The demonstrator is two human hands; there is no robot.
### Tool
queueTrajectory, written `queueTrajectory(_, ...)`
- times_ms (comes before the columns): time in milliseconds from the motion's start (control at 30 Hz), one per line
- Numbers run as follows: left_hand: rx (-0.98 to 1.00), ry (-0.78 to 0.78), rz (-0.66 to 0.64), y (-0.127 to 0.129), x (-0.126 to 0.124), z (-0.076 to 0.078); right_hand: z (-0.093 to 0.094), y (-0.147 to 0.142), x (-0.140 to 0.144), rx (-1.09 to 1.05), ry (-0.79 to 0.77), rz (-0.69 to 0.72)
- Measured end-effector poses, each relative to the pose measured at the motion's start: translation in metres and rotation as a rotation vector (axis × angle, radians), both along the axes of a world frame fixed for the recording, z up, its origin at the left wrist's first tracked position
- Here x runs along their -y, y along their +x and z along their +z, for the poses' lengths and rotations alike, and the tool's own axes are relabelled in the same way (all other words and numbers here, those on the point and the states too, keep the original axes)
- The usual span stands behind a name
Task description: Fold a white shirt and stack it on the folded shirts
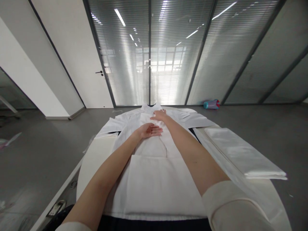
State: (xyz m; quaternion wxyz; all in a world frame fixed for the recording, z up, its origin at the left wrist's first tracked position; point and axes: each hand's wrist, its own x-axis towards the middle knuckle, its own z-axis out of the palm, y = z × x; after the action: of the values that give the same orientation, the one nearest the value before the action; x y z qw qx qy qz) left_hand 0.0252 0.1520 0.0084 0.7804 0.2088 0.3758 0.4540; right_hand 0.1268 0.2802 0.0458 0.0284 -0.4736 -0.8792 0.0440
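A white short-sleeved shirt (pixel 117 121) lies spread on the white round table (pixel 96 160), with its collar at the far end. On top of its middle is a white rectangular piece (pixel 166 186), with a thin curved cord or seam running up from its upper edge. My left hand (pixel 149 130) rests over the shirt's middle, fingers stretched out and palm partly turned up, with nothing visible in it. Just beyond, below the collar, my right hand (pixel 159 115) touches the white cloth. Its thumb and fingers look apart, though part of the fingers is hard to make out.
Folded white cloth (pixel 243 154) lies at the table's right side, its corner over the edge. A blue and red patterned roll-shaped item (pixel 211 104) is on the floor by the glass partition. A power strip (pixel 56 208) sits low on the left.
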Motion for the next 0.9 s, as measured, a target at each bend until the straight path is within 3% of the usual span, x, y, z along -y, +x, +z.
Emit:
queueTrajectory(133, 0.011, -0.003, -0.018, 0.000, 0.000, 0.002, 0.028, 0.007, 0.015, -0.034, 0.055, 0.056)
queueTrajectory(233, 0.020, 0.007, -0.043, -0.001, 0.000, 0.000, 0.041, 0.022, 0.046, -0.072, 0.187, 0.163)
queueTrajectory(400, -0.001, 0.119, 0.030, -0.004, 0.001, -0.008, 0.019, 0.056, 0.119, -0.023, 0.450, 0.371)
queueTrajectory(500, 0.026, 0.199, 0.091, -0.003, 0.006, -0.009, 0.000, 0.070, 0.142, -0.004, 0.518, 0.348)
queueTrajectory(600, -0.030, 0.267, 0.080, 0.002, 0.015, -0.008, -0.004, 0.077, 0.143, -0.028, 0.573, 0.292)
queueTrajectory(700, -0.338, 0.474, 0.016, 0.005, 0.029, -0.011, 0.007, 0.080, 0.139, -0.073, 0.668, 0.311)
queueTrajectory(800, -0.815, 0.848, -0.074, 0.003, 0.046, -0.014, 0.017, 0.082, 0.145, -0.101, 0.771, 0.386)
queueTrajectory(900, -1.108, 1.082, -0.148, 0.000, 0.061, -0.015, 0.013, 0.086, 0.164, -0.095, 0.833, 0.515)
